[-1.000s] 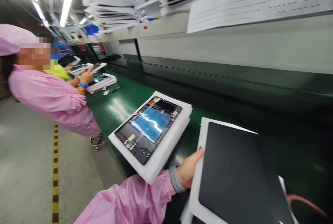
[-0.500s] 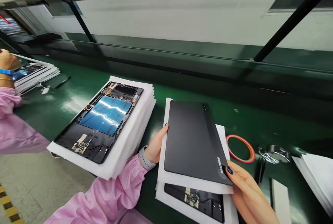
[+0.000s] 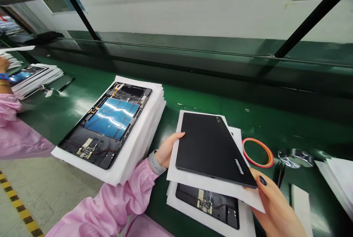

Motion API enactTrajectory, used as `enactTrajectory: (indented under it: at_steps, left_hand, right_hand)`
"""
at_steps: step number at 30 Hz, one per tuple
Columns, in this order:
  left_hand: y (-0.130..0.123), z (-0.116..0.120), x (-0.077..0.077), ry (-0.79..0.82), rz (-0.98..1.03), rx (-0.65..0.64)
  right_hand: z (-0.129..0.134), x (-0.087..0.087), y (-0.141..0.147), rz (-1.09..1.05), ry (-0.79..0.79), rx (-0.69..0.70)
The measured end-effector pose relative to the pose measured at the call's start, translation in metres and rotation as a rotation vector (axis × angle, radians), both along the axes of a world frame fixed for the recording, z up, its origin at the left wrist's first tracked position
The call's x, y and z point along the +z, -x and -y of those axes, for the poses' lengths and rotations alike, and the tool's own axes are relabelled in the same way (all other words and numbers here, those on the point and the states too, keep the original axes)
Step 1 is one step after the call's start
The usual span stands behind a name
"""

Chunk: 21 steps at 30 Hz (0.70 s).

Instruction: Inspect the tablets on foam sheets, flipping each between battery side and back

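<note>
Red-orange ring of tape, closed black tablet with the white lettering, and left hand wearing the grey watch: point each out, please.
Red-orange ring of tape [image 3: 270,155]: head view, right side of its band.
Closed black tablet [image 3: 209,147]: head view, middle of its back.
Left hand [image 3: 166,151]: head view, its back.

Lower tablet [image 3: 206,205] partly hidden, right hand [image 3: 275,204] and co-worker's hand [image 3: 3,65] cropped

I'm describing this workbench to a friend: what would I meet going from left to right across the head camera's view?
Low white stack → taller white stack bearing an opened black tablet → left hand with grey watch → closed black tablet → flat red-orange ring → shiny round roll → white sheets.
</note>
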<state>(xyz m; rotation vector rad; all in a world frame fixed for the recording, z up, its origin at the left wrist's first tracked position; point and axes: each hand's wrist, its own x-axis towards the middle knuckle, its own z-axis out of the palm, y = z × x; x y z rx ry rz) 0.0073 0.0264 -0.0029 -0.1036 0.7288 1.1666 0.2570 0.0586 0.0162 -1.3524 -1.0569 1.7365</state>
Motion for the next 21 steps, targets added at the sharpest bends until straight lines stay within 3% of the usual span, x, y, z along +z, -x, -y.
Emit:
enactTrajectory:
  at_steps: [2,6,12,17,21]
  left_hand:
    - [0.0,0.0,0.001,-0.004,0.015,-0.005]
    - [0.0,-0.001,0.004,-0.025,0.038,-0.001]
    - [0.001,0.0,0.002,0.007,0.059,0.017]
    - [0.003,0.001,-0.001,0.016,0.08,0.005]
    - [0.004,0.001,-0.001,0.011,0.074,-0.007]
  right_hand:
    - [-0.003,0.003,0.001,-0.098,0.027,0.066]
    - [-0.008,0.006,0.0,-0.292,-0.074,0.167]
    - [-0.01,0.002,-0.003,-0.431,-0.113,0.151]
    - [-0.012,0.001,0.003,-0.389,0.017,-0.006]
    - [-0.012,-0.001,0.006,-0.215,0.116,-0.02]
